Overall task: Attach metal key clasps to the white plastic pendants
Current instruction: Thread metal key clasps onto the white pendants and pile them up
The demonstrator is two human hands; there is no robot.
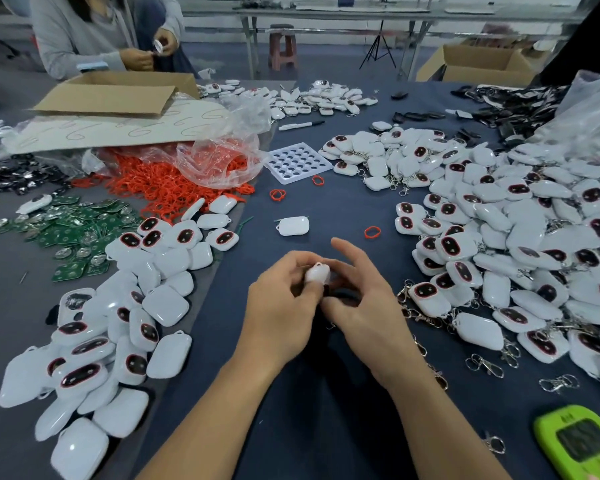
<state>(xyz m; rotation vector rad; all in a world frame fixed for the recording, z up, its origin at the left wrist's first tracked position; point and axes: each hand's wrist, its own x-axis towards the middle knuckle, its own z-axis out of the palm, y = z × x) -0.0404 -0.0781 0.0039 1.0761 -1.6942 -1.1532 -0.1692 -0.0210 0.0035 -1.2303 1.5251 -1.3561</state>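
From my head camera, looking down, my two bare hands meet over the middle of a dark blue table (291, 427). My left hand (281, 306) has its grip closed on a white pendant (317, 273), thumb and fingers pinching it from the left. My right hand (364, 303) touches the same pendant from the right and below, thumb tucked under it and the forefinger lifted free; I cannot tell whether this grip holds a clasp, because the spot beneath the pendant is dark and hidden by my fingers. To my left lies a pile of white pendants (118, 341), some showing dark oval faces ringed in red. To my right spreads a far larger heap of pendants (516, 244), many with metal clasps hanging off them. Loose metal clasps (484, 365) lie on the table near my right forearm. One single pendant (292, 225) sits alone just beyond my hands, with a red ring (372, 232) near it. Farther off are a white tray with round holes (297, 162), a heap of red rings (174, 185) spilling from a clear bag, green circuit boards (73, 233) and an open cardboard box (118, 93). A green device (582, 445) lies at the near right corner. Another person in a grey top (94, 32) sits at the far left.
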